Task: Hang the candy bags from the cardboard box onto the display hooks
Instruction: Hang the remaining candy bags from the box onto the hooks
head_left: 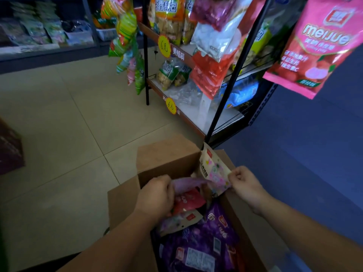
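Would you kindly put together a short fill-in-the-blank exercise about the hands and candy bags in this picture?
1. The right hand pinches a ____ pastel-printed bag.
2. The left hand grips a lilac bag inside the cardboard ____.
3. The bags nearest the camera are ____.
4. The large hanging bag at top right is ____.

Missing words: white; box; purple; pink.

"meijue" on pink bag point(318, 42); "6元" tags point(164, 46).

1. Cardboard box point(163, 160): purple bags point(206, 238), lilac bag point(188, 183) and upright white bag point(214, 169) crowd its mouth.
2. 12 o'clock: rack post point(229, 91) and hanging red bags point(208, 75) block.
3. 10 o'clock: floor point(59, 118) lies open.
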A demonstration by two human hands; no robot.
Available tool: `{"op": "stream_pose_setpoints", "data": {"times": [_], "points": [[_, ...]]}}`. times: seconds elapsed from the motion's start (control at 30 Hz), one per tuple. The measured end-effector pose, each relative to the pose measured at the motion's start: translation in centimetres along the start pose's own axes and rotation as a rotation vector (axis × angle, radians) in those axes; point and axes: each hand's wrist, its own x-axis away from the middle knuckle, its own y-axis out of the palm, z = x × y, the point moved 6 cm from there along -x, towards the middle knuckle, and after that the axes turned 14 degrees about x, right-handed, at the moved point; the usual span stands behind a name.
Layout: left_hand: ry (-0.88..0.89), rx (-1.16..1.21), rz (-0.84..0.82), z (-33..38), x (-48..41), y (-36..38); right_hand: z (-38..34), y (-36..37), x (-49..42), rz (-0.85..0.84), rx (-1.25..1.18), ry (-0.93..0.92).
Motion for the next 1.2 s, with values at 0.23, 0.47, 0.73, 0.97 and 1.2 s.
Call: {"op": "stream_pose_setpoints", "data": {"times": [0.23,0.47,0.73,0.97,1.2], "points": [[0.008,0.488,0.243,11.3,1.0,-5.9,-6.0,-8.1,6.8,-0.001,-0.284,-0.065],[0.111,0.922,-0.150,21.3,6.9,-4.7,-7.8,-10.0,14.3,-0.083,-0.685,-0.142],[0.415,0.572,-0.305,22.9,7.9,2.1,-7.8,-11.8,16.0,-0.047,-0.736,-0.250],[0.175,0.829,-0.094,20.5,3.0,-3.2,-6.0,-13.9,13.8,0.064,-0.656,-0.154],[0.055,0.827,-0.084,18.5,-0.1,-4.7,-6.2,-15.2,14.0,0.041,-0.709,-0.186]]}}
